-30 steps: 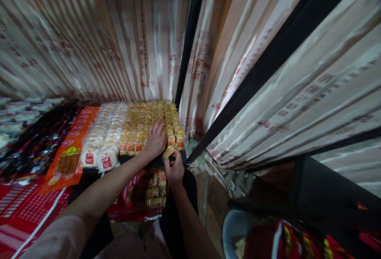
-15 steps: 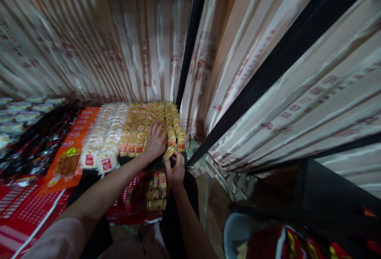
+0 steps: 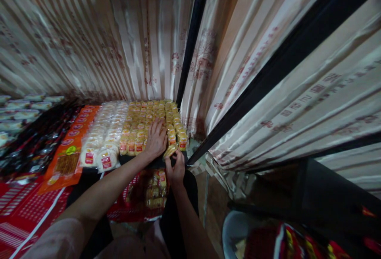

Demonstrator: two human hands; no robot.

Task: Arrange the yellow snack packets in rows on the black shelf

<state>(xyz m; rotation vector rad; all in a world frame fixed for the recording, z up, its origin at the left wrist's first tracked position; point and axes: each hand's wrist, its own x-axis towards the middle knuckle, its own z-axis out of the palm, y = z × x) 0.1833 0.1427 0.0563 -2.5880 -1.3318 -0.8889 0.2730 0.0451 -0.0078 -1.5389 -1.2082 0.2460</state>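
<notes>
Rows of small yellow wrapped snack packets (image 3: pixel 138 126) stand packed together on a dark shelf. My left hand (image 3: pixel 156 139) lies over these rows, its fingers stretched forward and resting on the packets. Just to its right and nearer me, my right hand (image 3: pixel 176 167) pinches one yellow snack packet (image 3: pixel 170 150) between thumb and fingers. That packet is tilted, in front of the row's near end. Under the shelf edge, a red basket (image 3: pixel 119 211) holds several more yellow packets (image 3: pixel 156 191).
Left of the rows lie clear bags of round white crackers (image 3: pixel 105 157), an orange snack bag (image 3: pixel 71 140) and dark packets (image 3: pixel 38 140). Pleated curtains (image 3: pixel 143 32) hang behind, with a black post (image 3: pixel 193 36). A pale bucket (image 3: pixel 230 227) stands at lower right.
Both hands stay nearly where they were, the right still pinching the packet. The view has shifted very slightly.
</notes>
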